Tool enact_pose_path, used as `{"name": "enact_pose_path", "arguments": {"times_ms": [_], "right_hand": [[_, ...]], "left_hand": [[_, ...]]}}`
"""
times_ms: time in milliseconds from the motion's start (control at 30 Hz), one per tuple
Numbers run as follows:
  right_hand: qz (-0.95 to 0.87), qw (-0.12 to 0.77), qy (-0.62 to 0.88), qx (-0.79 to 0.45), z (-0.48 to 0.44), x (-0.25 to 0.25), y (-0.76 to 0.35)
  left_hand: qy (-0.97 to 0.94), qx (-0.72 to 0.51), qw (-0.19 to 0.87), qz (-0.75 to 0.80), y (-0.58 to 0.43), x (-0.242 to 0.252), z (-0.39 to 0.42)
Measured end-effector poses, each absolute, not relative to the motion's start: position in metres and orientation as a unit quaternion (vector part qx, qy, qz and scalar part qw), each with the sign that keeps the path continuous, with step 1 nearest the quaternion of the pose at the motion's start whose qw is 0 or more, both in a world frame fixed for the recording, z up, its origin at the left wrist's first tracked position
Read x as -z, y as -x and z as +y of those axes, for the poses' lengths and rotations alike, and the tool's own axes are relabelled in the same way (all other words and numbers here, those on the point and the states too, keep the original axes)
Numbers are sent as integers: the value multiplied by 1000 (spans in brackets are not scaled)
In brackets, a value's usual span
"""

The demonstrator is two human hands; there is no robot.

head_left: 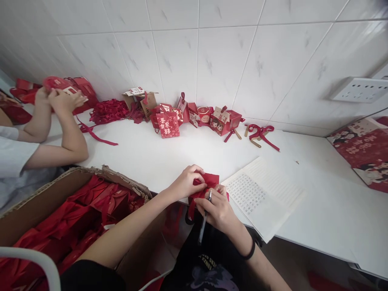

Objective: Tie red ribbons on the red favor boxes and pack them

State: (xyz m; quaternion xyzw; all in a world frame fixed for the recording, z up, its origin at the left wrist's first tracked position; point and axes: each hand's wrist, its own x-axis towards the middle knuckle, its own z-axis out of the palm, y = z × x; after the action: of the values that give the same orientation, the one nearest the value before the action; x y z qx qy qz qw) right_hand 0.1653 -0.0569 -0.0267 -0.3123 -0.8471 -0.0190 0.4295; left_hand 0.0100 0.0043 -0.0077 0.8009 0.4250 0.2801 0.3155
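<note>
Past the white bar point(38, 254), your left fingers point(197, 176) hold the red box point(212, 178) at the tabletop's point(206, 155) edge, and the pen point(202, 232) gripped in your right fingers point(202, 203), close against it, could brush and ink it.

One head-worn camera looks from close above, forward and down, over the counter point(324, 212) to the tiled wall point(224, 60).
</note>
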Motion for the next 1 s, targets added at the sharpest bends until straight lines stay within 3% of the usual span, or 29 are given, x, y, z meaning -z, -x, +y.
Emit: {"name": "enact_pose_path", "arguments": {"times_ms": [167,333,533,700,900,1000], "right_hand": [[-724,478,496,-25,-54,25,-198],[-665,360,583,-298,-56,24,-210],[-634,324,593,-376,-73,14,-197],[-660,273,592,-374,-81,10,-210],[-624,435,622,-187,-55,2,-215],[-660,444,593,-126,-41,-3,-201]], "left_hand": [[-795,-272,332,430,-8,4,1],[-796,-269,328,432,-10,4,-1],[-793,-274,324,437,-12,4,-2],[-794,-275,324,435,-11,5,-2],[-789,-308,345,404,5,-2,-3],[-794,-306,313,422,15,-3,-6]]}}
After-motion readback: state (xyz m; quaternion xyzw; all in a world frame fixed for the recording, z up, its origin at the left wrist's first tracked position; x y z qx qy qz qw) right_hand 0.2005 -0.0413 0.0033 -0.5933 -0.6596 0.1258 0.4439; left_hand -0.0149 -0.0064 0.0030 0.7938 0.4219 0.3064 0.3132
